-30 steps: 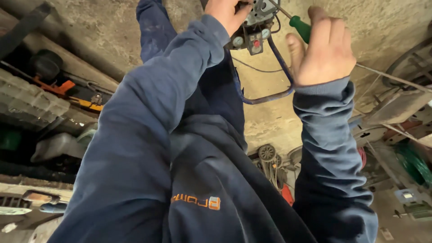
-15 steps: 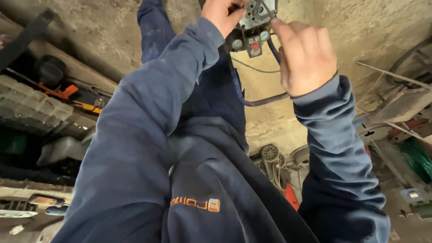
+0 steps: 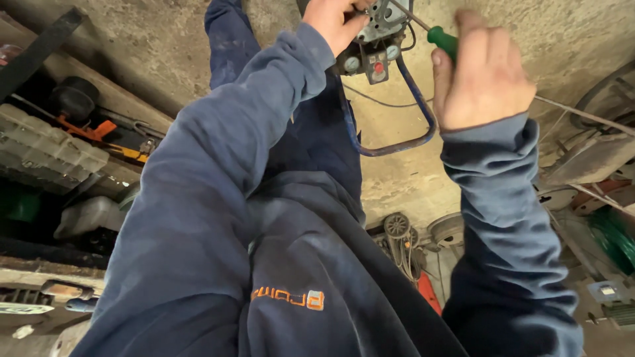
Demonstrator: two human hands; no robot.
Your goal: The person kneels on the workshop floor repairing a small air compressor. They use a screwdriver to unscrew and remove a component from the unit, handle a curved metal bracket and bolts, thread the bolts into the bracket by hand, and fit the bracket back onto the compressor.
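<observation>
Right hand (image 3: pixel 481 78) pulled back from metal device (image 3: pixel 378 26), gripping green-handled screwdriver (image 3: pixel 442 39). Left hand (image 3: pixel 336 20) clasps device; blue cable (image 3: pixel 415 99) loops below, between sleeves.

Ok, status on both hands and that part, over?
Left hand gripping grey metal unit. Right hand closed on green-handled screwdriver, shaft at unit. Blue tube loops between hands.

A grey switch box (image 3: pixel 380 26) with small gauges; a green-handled screwdriver (image 3: pixel 442 39) angled against it.
</observation>
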